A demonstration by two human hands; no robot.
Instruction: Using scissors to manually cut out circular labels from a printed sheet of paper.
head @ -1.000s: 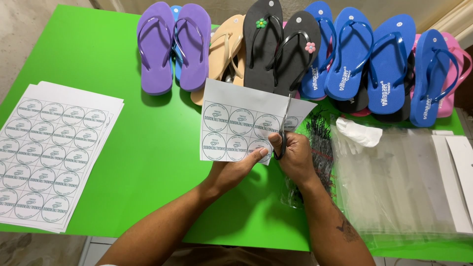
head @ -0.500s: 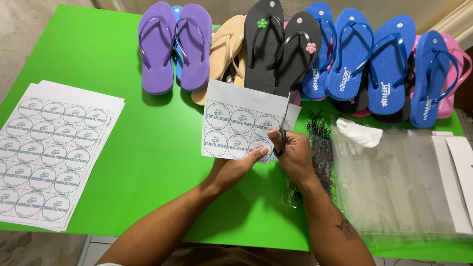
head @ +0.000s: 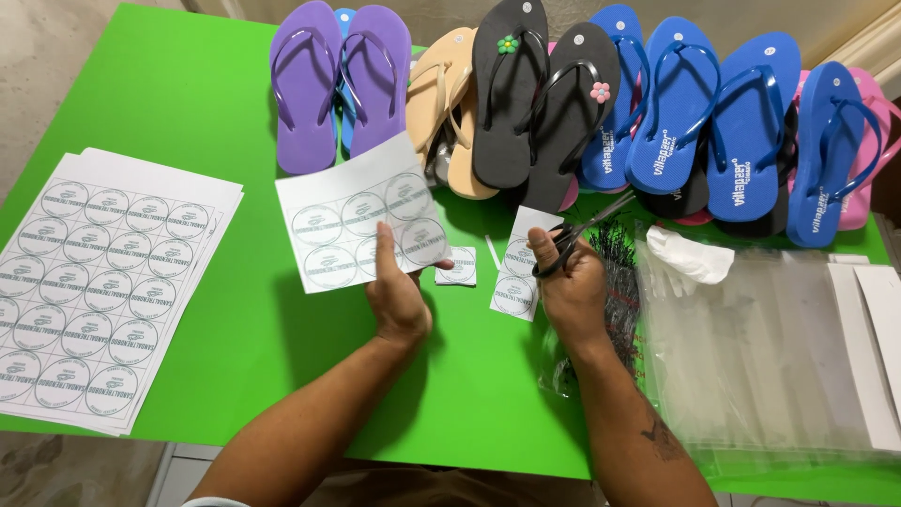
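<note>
Two hands worked: our left hand [head: 399, 291] pinched the white sheet of round labels [head: 361, 221] flat; our right hand [head: 572, 282] gripped black-handled scissors [head: 587, 230], a cut strip [head: 519, 263] beside its fingers.

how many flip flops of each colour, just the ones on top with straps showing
purple flip-flops: 2
tan flip-flops: 2
black flip-flops: 2
blue flip-flops: 4
pink flip-flops: 1
total: 11
A few more blue, pink and black edges peek out from underneath. They are too hidden to count.
</note>
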